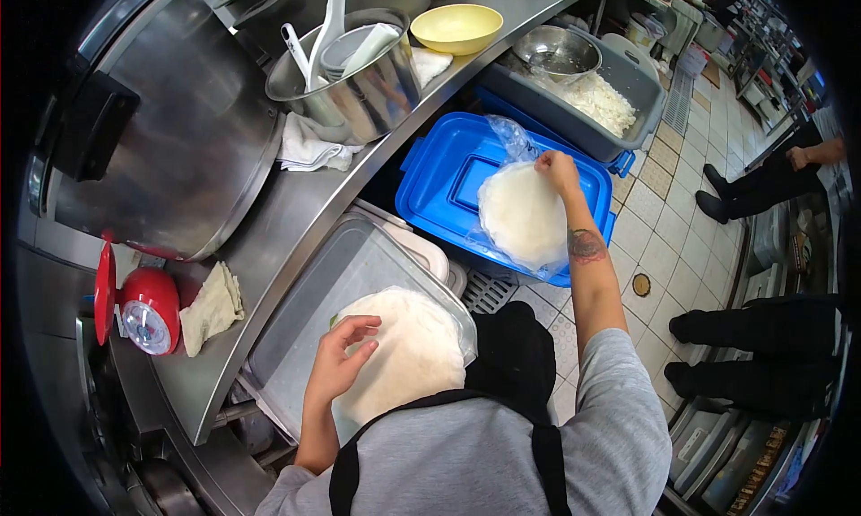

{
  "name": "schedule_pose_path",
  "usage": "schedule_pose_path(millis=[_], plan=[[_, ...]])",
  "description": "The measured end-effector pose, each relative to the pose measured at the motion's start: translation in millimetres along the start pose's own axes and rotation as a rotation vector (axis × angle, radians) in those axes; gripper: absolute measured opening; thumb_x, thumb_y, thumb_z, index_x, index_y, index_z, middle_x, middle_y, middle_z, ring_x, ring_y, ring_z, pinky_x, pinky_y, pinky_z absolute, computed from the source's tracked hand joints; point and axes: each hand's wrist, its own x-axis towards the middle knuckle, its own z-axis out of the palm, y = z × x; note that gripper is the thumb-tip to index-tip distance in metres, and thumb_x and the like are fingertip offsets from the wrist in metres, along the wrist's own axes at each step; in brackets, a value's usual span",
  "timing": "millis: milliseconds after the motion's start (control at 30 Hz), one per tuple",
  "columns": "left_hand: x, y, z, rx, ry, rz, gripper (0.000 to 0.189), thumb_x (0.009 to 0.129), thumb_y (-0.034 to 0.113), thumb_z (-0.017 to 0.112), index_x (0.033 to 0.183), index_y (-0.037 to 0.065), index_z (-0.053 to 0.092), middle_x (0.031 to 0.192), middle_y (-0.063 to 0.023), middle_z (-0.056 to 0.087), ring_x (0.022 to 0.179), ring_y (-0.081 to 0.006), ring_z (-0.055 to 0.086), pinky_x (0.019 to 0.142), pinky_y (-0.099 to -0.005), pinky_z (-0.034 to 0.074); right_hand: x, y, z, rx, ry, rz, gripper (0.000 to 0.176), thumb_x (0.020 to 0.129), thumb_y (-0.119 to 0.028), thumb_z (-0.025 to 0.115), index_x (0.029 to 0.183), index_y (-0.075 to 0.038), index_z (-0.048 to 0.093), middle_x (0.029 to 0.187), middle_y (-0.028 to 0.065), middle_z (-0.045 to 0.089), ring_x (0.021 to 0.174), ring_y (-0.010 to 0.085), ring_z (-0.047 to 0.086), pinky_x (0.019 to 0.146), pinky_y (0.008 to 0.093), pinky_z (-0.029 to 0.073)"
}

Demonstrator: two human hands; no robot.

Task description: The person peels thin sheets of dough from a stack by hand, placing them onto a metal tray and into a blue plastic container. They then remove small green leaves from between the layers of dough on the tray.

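We see the right hand with thumb and fingers pinched together on clear plastic film, at the far edge of a flat white disc. This disc lies on a blue plastic lid, right of its middle and close to its near edge.

We see the left hand held open and unladen, fingers curved, above a second white disc in a grey rectangular tray; that disc fills the tray's right-hand end. We cannot tell whether the fingertips touch it.

Beyond the lid's far right corner we find a grey tub of crumbly white food, a steel bowl at its far left end. Along the steel counter's front edge, we see a beige cloth beside a red scale, then a white cloth, a steel pot and a yellow bowl.
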Motion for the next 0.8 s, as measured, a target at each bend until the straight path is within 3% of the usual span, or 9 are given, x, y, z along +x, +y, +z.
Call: schedule_pose_path(millis=[133,233,333,400,467,600,667,767,800], plan=[[-9,-7,-5,0.032,0.074,-0.044,0.031,0.082,0.000,0.063,0.112,0.002,0.061,0.112,-0.0092,0.063,0.101,-0.0198,0.061,0.091,-0.0336,0.047,3,-2,-6,-0.036,-0.049,0.040,0.023,0.074,-0.021,0.073,0.095,-0.013,0.068,0.094,0.0119,0.069,0.092,0.0284,0.066,0.078,0.0430,0.050],[-19,-5,-7,0.167,0.128,-0.044,0.032,0.080,0.002,0.064,0.111,0.002,0.061,0.110,-0.0106,0.063,0.099,-0.0212,0.062,0.088,-0.0349,0.047,-17,-14,-9,-0.300,0.077,0.022,0.040,0.072,-0.022,0.076,0.110,-0.018,0.063,0.114,0.0110,0.061,0.106,0.0304,0.059,0.082,0.0519,0.048],[-33,-3,-10,0.365,0.221,-0.021,0.033,0.078,0.004,0.066,0.110,0.002,0.061,0.107,-0.0134,0.063,0.097,-0.0263,0.062,0.086,-0.0366,0.047,-33,-23,-15,-0.262,0.137,0.008,0.052,0.071,-0.023,0.078,0.118,-0.022,0.058,0.123,0.0103,0.053,0.115,0.0323,0.053,0.083,0.0594,0.045],[-46,-16,-14,0.487,0.306,-0.013,0.033,0.076,0.005,0.067,0.108,0.001,0.061,0.105,-0.0156,0.062,0.096,-0.0309,0.061,0.085,-0.0382,0.047,-55,-22,-16,-0.246,0.196,-0.029,0.043,0.070,-0.022,0.078,0.110,-0.017,0.062,0.115,0.0139,0.056,0.106,0.0354,0.058,0.084,0.0504,0.048],[-61,-33,-19,0.630,0.413,0.057,0.030,0.076,0.005,0.067,0.105,0.001,0.062,0.102,-0.0179,0.061,0.097,-0.0358,0.059,0.085,-0.0391,0.047,-72,1,-14,-0.285,0.039,-0.080,0.035,0.066,-0.019,0.077,0.099,-0.012,0.066,0.103,0.0143,0.063,0.095,0.0346,0.062,0.080,0.0423,0.051],[-98,-62,-26,0.630,0.467,-0.115,0.031,0.074,0.009,0.069,0.102,0.000,0.062,0.096,-0.0176,0.061,0.092,-0.0349,0.060,0.082,-0.0392,0.048,-106,50,-21,-0.453,-0.577,-0.015,0.030,0.055,-0.016,0.076,0.082,-0.008,0.067,0.075,0.0134,0.068,0.075,0.0307,0.066,0.070,0.0379,0.053],[-116,-70,-24,0.582,0.455,-0.203,0.032,0.072,0.011,0.071,0.101,0.000,0.062,0.091,-0.0164,0.061,0.086,-0.0325,0.061,0.078,-0.0380,0.049,-144,26,-38,-0.404,-0.420,0.086,0.034,0.056,-0.017,0.080,0.086,-0.007,0.066,0.086,0.0155,0.068,0.082,0.0284,0.066,0.073,0.0360,0.052],[-130,-90,-19,0.525,0.421,-0.237,0.033,0.069,0.014,0.074,0.096,-0.001,0.062,0.079,-0.0130,0.059,0.070,-0.0262,0.059,0.066,-0.0359,0.049,-198,-20,-54,-0.505,-0.093,-0.116,0.034,0.064,-0.015,0.080,0.092,-0.005,0.065,0.095,0.0157,0.066,0.087,0.0268,0.065,0.076,0.0351,0.051],[-132,-93,-17,0.505,0.434,-0.242,0.033,0.069,0.015,0.074,0.095,-0.001,0.062,0.079,-0.0128,0.059,0.070,-0.0261,0.059,0.066,-0.0360,0.048,-210,-35,-54,-0.360,-0.068,-0.164,0.032,0.067,-0.015,0.078,0.094,-0.006,0.065,0.097,0.0157,0.065,0.089,0.0281,0.064,0.077,0.0355,0.051]])
